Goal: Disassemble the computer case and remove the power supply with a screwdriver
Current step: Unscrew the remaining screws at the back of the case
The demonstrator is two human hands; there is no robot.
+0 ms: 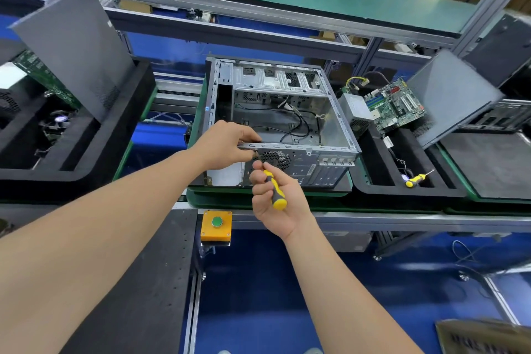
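An open grey computer case (330, 118) lies on its side on a green pallet, its inside holding only loose black cables. My left hand (227, 141) grips the case's near top rail by the rear fan grille (275, 158). My right hand (275, 195) holds a yellow and black screwdriver (274, 190), its tip against the rear panel just below my left fingers. A silver power supply (356, 112) lies outside the case in the black tray to the right, beside a green motherboard (395, 103).
A grey side panel (451, 98) leans at the right and another (77, 49) at the left. A second yellow screwdriver (415, 179) lies in the right foam tray (382, 192). An orange box with a green button (217, 223) sits on the near rail.
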